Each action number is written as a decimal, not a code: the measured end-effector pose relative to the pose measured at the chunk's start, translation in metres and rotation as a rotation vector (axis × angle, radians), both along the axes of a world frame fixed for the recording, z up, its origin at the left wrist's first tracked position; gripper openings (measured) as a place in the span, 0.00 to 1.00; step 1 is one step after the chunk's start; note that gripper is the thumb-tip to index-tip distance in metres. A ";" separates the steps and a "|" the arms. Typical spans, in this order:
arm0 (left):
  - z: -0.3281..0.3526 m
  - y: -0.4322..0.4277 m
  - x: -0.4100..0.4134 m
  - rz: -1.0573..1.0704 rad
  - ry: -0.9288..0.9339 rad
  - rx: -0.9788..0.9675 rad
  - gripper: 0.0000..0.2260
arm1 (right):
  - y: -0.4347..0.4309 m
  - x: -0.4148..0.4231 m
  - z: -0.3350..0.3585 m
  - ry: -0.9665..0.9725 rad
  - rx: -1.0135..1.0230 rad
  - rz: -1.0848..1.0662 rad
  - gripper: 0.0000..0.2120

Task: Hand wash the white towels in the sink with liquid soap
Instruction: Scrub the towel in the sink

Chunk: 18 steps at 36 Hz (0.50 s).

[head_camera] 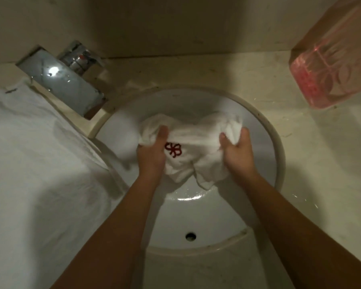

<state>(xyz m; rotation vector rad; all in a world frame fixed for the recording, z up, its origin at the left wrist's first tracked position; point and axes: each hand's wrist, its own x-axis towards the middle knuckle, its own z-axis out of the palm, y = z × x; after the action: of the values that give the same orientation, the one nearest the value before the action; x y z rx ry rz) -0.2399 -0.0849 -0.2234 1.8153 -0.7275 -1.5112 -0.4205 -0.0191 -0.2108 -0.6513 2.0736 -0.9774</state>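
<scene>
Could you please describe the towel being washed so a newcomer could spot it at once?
Find the round sink beside the chrome tap. Inside sits a white towel with a red emblem. Unlike the other towel, spread flat on the counter, it is bunched up.

both hands (152, 152) (237, 149) grip a white towel (188, 140) over the sink (265, 130).

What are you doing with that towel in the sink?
A person holds a white towel with a red mark over the sink bowl, the left hand and the right hand each gripping a bunched end. A second towel lies on the counter by the tap. A pink see-through container stands at the right.
</scene>
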 end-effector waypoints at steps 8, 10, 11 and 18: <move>0.020 0.002 -0.037 -0.161 -0.153 -0.036 0.33 | -0.025 0.055 0.023 -0.290 0.080 -0.030 0.25; 0.023 0.002 -0.041 -0.202 -0.216 -0.052 0.29 | -0.020 0.075 0.029 -0.360 0.086 0.041 0.32; 0.023 0.003 -0.041 -0.208 -0.224 -0.049 0.31 | -0.016 0.078 0.029 -0.360 0.068 0.071 0.31; 0.028 0.010 -0.048 -0.218 -0.202 -0.056 0.27 | -0.032 0.064 0.019 -0.390 0.074 -0.058 0.16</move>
<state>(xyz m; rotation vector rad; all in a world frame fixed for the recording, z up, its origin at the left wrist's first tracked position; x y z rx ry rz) -0.2883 -0.0753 -0.1952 1.9143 -1.0856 -1.4378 -0.3566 -0.0507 -0.1919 -0.3312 1.7803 -0.9687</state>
